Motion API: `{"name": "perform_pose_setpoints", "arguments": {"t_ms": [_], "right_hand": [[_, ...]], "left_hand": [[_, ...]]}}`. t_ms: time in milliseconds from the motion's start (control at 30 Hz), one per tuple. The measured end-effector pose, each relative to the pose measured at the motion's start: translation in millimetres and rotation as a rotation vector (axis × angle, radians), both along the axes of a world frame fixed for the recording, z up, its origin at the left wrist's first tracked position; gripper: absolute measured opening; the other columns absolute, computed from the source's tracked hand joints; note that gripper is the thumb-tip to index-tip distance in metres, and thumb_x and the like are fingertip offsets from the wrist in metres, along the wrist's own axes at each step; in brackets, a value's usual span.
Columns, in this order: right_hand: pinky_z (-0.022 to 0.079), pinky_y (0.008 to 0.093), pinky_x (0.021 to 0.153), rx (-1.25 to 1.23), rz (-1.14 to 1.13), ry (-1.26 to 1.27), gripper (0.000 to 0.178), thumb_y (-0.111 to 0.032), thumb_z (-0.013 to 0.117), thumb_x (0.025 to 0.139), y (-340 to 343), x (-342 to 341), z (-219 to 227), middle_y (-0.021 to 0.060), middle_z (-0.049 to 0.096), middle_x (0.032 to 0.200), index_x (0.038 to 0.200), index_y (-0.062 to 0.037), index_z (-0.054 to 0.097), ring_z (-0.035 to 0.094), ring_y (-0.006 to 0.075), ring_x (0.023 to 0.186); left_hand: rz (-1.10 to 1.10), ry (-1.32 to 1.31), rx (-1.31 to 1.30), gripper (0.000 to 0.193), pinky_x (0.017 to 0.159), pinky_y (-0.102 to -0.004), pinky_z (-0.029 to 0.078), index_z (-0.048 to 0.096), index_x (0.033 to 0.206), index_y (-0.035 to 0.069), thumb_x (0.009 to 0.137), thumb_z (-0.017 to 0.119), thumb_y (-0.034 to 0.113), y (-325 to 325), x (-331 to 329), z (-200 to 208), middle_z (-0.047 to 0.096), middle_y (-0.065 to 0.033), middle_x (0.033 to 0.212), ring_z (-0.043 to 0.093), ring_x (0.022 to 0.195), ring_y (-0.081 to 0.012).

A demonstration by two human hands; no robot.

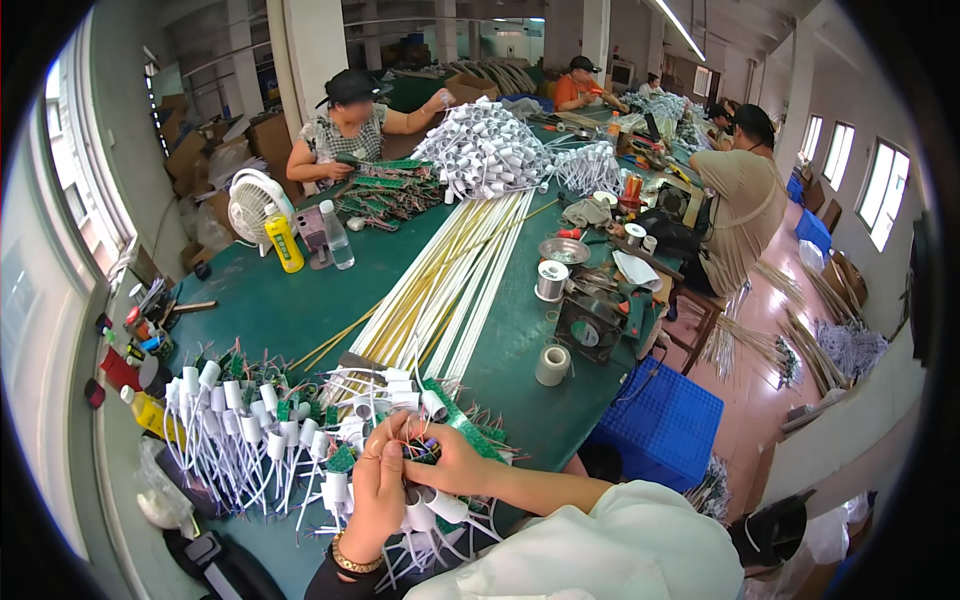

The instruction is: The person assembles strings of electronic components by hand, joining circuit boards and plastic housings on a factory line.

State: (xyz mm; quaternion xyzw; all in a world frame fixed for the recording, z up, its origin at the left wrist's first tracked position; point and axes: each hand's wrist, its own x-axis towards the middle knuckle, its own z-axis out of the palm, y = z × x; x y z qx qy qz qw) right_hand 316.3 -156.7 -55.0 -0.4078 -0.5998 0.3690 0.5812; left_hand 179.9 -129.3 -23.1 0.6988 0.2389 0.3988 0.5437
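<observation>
My left hand (376, 492), with a bracelet at the wrist, has its fingers pinched together on thin wires (405, 432). Close against it, my right hand (462, 462) grips a small green circuit board with wires and components (424, 448), partly hidden by the fingers. A long green board strip (465, 425) lies just beyond the right hand. White cylindrical sockets (445, 503) on white cables hang under and around both hands. To the left spreads a dense bunch of similar white sockets (232, 394) with cables, mixed with green boards.
Long white and yellow strips (440, 290) run up the green table (225, 325) to a heap of white sockets (480, 150). Solder spools (551, 281) and tools line the right edge, above a blue crate (660, 420). A fan (258, 207) and bottles stand left. Several people work farther along.
</observation>
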Motion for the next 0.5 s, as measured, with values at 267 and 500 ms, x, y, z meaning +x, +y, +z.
{"name": "perform_pose_setpoints", "arguments": {"t_ms": [267,500], "right_hand": [[0.045,0.0213,0.072,-0.244,0.161,0.157,0.046,-0.021,0.081,0.069,6,17,7,0.0025,0.060,0.095,0.107,-0.0051,0.059,0.054,0.0087,0.087],[0.046,0.0272,0.074,0.108,-0.075,0.192,0.024,-0.006,0.076,0.068,-13,26,47,0.0063,0.063,0.088,0.086,0.0019,0.062,0.056,0.0110,0.080]], "left_hand": [[0.015,-0.129,0.099,0.075,0.107,-0.0432,0.024,0.011,0.141,-0.003,0.092,0.044,0.043,-5,5,-10,0.023,-0.0219,0.142,0.028,0.131,-0.0346],[-0.279,-0.374,-0.797,0.087,0.102,-0.0383,0.033,0.013,0.141,0.006,0.080,0.069,0.032,-34,-4,-6,0.037,-0.0138,0.134,0.039,0.124,-0.0244]]}}
